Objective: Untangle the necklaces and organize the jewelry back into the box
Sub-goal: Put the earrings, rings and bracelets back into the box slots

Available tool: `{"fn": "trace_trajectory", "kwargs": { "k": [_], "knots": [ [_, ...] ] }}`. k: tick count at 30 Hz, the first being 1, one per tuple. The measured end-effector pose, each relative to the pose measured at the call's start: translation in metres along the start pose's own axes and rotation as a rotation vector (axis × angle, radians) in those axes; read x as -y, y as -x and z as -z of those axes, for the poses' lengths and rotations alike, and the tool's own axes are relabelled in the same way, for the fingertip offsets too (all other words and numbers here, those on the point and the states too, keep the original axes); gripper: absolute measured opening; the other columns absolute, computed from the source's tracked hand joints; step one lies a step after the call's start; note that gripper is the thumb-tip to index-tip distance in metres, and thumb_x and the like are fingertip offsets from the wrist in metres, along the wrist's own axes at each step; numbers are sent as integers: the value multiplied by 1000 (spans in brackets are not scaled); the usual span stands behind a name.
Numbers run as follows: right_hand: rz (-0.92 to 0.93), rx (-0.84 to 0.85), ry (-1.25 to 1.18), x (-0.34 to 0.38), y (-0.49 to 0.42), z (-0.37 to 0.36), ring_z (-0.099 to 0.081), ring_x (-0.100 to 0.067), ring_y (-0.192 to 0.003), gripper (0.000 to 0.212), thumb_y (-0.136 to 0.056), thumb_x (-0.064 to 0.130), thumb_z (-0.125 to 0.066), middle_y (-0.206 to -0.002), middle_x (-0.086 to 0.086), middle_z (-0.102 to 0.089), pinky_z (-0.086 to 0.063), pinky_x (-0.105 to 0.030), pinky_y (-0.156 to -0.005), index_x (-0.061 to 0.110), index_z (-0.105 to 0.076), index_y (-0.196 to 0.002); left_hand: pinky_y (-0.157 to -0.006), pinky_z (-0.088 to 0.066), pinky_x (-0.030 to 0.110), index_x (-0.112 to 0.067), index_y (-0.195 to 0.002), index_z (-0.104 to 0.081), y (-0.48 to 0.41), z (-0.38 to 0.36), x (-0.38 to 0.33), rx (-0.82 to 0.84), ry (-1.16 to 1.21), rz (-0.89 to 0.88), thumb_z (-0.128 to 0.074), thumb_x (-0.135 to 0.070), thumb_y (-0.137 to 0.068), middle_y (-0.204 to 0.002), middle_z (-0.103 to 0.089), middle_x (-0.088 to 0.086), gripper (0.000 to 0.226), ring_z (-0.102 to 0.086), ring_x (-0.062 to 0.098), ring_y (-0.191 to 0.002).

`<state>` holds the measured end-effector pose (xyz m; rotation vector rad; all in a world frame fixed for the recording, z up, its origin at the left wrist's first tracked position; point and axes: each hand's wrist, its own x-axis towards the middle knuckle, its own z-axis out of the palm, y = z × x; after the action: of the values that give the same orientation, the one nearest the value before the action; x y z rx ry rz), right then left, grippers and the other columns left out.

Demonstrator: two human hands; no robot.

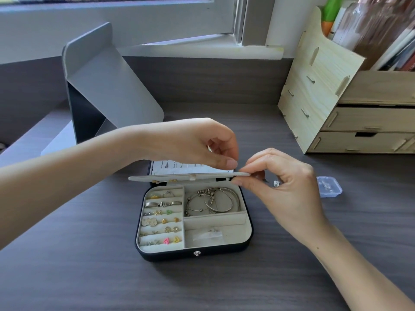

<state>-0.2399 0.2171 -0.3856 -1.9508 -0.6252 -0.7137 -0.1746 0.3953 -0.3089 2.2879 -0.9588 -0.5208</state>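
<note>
Right hand (283, 185) first: thumb underneath, forefinger on top, pinching the right-hand end of the cream inner flap (179, 176). The flap lies nearly level, its long axis running left to right across the back edge of the jewelry box (195, 254), and from my pinch it stretches away to my left. The box itself sits open on the desk (89, 277), directly below and just nearer me than both hands.

Left hand (197, 142) hovers above the same right end, fingers curled, thumb tip close over the flap's edge. Whether it's gripping anything, I can't tell from here.

Down in the tray, the bangles (213, 200) fill the upper right compartment and the earrings (161, 221) sit in rows on the left. No necklace chain that I can make out clearly.

My read: the flap hinges along its long back edge, so the right hand, already on it, is the one to swing it.
</note>
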Motion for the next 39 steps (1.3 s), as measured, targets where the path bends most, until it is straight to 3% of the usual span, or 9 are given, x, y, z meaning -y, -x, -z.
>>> {"fn": "trace_trajectory", "kwargs": {
  "k": [6,11,14,17,23,28,31,34,39],
  "knots": [
    [-8,7,7,0,0,0,-54,3,-69,16,-70,20,-77,-76,7,-61,-41,-10,-66,6,-70,-72,-67,-44,20,-27,-95,-65,2,4,6,-22,-9,-7,-70,-14,-82,-83,-64,-11,19,-58,5,-76],
    [-7,4,0,1,0,0,-54,1,-69,15,-69,19,-77,-76,8,-61,-42,-12,-65,7,-69,-72,-62,-40,11,-25,-83,-66,2,-2,-3,-28,-29,-30,-57,-50,-74,-75,-62,-15,28,-55,-1,-68],
    [-2,12,11,0,0,1,-54,1,-70,16,-69,19,-77,-76,6,-61,-42,-12,-66,6,-69,-72,-63,-42,15,-31,-79,-68,2,-1,-3,-26,-70,-88,-70,-30,-79,-78,-63,-15,2,-55,1,-70],
    [-5,13,18,-1,1,1,-53,2,-70,16,-69,19,-77,-76,4,-61,-41,-11,-67,5,-69,-72,-72,-48,24,-32,-92,-68,3,2,1,19,-31,-73,-71,-5,-79,-88,-65,-15,31,-58,4,-81],
    [5,2,10,-1,1,0,-53,3,-70,15,-69,17,-78,-76,6,-61,-41,-11,-67,6,-68,-72,-57,-36,8,-24,-77,-63,1,-7,-4,-45,-117,-39,-56,-49,-77,-70,-56,-15,26,-50,-3,-63],
    [-2,7,16,-1,1,0,-52,3,-70,17,-69,19,-77,-76,5,-61,-41,-11,-68,5,-69,-71,-68,-45,18,-28,-92,-66,4,1,-1,7,9,-65,-70,-15,-77,-87,-62,-12,20,-56,2,-79],
    [3,2,6,-1,1,0,-52,4,-70,16,-69,18,-77,-77,8,-60,-41,-11,-67,6,-68,-71,-63,-40,12,-21,-87,-64,5,-2,-7,-2,26,-14,-64,-24,-87,-81,-58,-11,3,-51,-2,-69],
    [12,3,8,0,1,0,-53,4,-70,15,-69,17,-77,-77,6,-61,-41,-11,-67,5,-68,-72,-59,-34,7,-19,-76,-65,1,-7,-7,-26,-191,-41,-53,-45,-84,-75,-52,-10,29,-47,-3,-66],
    [-3,11,-9,0,1,0,-52,2,-69,14,-70,15,-77,-77,10,-60,-41,-12,-66,4,-68,-71,-61,-38,8,-24,-87,-66,4,-2,-9,11,-61,-40,-65,-21,-86,-87,-60,-10,4,-50,-4,-69]
  ]
}}
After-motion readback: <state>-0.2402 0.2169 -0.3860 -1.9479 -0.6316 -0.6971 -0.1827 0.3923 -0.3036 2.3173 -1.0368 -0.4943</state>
